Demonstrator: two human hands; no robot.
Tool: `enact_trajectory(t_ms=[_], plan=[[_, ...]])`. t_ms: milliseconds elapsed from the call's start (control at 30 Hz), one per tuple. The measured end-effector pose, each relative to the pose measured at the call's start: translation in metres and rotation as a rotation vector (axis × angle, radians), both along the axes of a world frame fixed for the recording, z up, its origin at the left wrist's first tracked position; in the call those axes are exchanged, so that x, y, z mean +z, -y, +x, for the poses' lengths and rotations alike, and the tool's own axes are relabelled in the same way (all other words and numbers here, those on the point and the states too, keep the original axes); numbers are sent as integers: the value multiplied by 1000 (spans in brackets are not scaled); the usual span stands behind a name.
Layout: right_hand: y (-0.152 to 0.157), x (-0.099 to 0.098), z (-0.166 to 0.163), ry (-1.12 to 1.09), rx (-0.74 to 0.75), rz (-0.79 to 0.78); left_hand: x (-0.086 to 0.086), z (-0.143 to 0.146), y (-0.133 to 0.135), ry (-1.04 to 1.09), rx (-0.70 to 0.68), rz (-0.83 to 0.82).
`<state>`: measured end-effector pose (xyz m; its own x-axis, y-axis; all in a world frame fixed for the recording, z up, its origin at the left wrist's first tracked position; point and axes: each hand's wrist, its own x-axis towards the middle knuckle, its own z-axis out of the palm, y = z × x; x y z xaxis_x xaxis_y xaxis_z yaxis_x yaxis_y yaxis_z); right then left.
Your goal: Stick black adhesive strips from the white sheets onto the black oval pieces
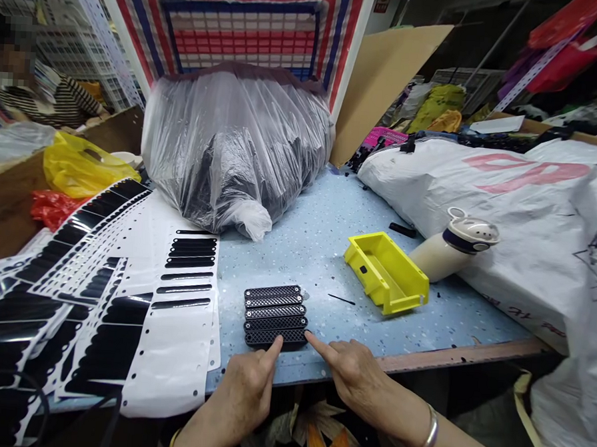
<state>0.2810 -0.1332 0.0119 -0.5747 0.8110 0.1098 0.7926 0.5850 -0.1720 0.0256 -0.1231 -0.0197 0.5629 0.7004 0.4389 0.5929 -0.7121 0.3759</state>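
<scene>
Several narrow black strips with a textured, grid-like face (275, 316) lie side by side in a stack-like row on the blue speckled table. Small round fasteners show at their ends. My left hand (251, 374) reaches in from below, its index finger stretched out to the near edge of the closest strip. My right hand (353, 368) points its index finger at the right end of the same group. On both hands the other fingers are curled, and neither hand grips anything visible. Left of the strips lie white sheets (169, 350) bearing long black stickers.
A yellow bin (389, 271) stands to the right, beside a tilted cream bottle (450, 248). A large plastic bag of dark items (237, 147) sits at the back. White sacks (460, 185) cover the right side. Another person's striped sleeve (75, 98) shows at far left.
</scene>
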Motion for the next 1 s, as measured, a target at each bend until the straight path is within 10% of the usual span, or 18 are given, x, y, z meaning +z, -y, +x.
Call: enact_trajectory(t_ms=[467, 1000], plan=[[-22, 4, -7, -251, -133, -39, 0, -1, -1, -11, -14, -9], [-56, 4, -31, -619, -416, -561, -7, -1, -1, -3, -10, -41]])
